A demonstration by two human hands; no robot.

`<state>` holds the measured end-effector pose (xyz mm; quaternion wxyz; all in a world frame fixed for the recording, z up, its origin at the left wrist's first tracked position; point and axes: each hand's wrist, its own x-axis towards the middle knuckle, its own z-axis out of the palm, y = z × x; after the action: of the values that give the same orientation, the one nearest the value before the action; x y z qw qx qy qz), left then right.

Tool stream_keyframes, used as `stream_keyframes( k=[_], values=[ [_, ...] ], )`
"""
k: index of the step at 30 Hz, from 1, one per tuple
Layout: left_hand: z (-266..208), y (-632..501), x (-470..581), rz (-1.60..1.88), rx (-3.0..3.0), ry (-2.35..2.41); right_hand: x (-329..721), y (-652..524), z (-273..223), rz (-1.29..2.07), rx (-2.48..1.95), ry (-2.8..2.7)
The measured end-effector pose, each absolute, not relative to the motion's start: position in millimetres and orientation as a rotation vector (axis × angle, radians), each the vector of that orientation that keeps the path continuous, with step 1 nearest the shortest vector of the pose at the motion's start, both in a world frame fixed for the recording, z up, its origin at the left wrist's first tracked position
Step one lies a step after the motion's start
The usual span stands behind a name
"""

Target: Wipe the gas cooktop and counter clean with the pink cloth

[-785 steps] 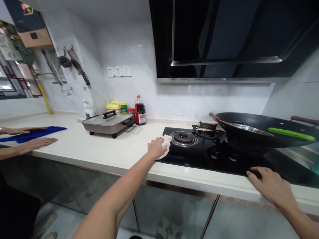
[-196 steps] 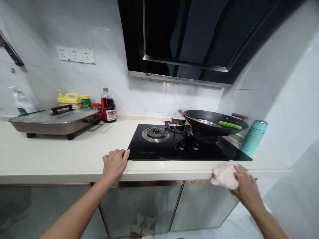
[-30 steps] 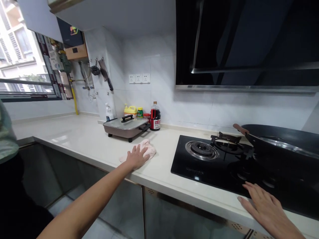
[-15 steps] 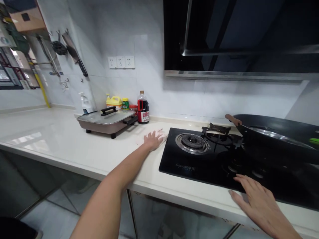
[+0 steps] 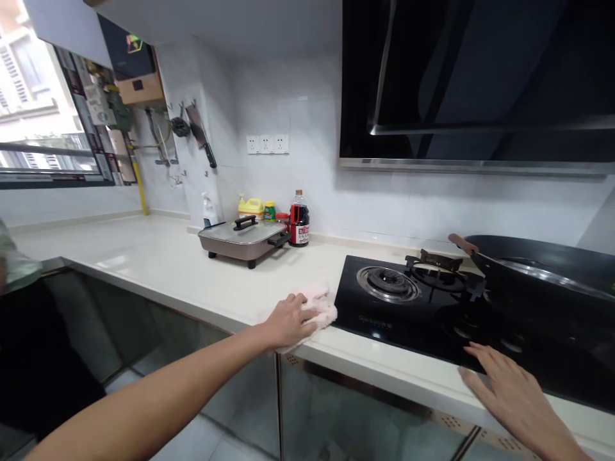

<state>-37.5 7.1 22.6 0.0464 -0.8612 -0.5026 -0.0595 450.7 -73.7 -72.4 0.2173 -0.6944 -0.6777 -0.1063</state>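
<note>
My left hand is closed on a pale pink cloth, pressing it on the white countertop by its front edge. The cloth bunches out past my fingers, close to the left side of the black gas stove. Over the front edge of the stove, my right hand rests with its fingers stretched out and nothing held. A large black wok with a wooden handle sits on the right of the stove.
An electric pan with a glass lid stands left, in front of a soy sauce bottle and cleaning bottles. A range hood overhangs the stove. A cleaver hangs on the wall. Another person stands at far left.
My left hand has drawn the cloth from the back of the counter toward its front edge. The view has swung left, showing the window and another person. My right hand stays at the stove's edge.
</note>
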Motion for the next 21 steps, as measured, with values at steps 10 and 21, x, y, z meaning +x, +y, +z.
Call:
stream_keyframes(
  k=[10, 21],
  values=[
    [26, 73, -116, -0.169, -2.106, -2.249, 449, -73, -74, -0.322, -1.922, -1.896],
    [29, 140, -27, -0.264, -2.183, -2.195, 433, -79, -56, -0.332, -1.921, -1.875]
  ],
)
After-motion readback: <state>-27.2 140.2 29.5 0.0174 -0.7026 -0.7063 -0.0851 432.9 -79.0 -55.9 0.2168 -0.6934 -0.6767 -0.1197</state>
